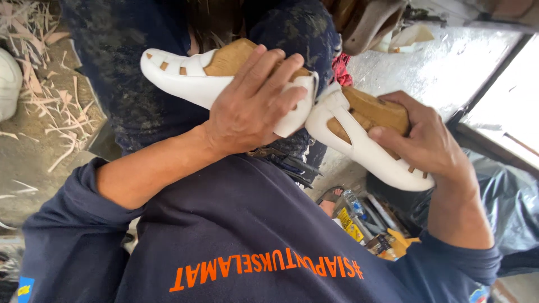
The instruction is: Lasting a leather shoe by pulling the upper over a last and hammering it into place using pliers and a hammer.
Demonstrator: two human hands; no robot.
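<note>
Left hand (252, 106) lies over a white shoe (185, 78) on a wooden last (233, 59), fingers spread and curled round its heel. Just right of that shoe — heels touching — right hand (426, 140) grips a second white shoe (365, 151), fingers wrapped over its last (373, 109).

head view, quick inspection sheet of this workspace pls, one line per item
surface: grey floor, dusty
job's things: two white cut-out shoe uppers on wooden lasts, left shoe and right shoe, heels nearly meeting
clutter: pale shavings on floor; small bottles and tins below
grippers: left hand grips left shoe; right hand grips right shoe
cables: nothing seen
surroundings: person's dark trousers, navy sweatshirt, grey plastic sheet
</note>
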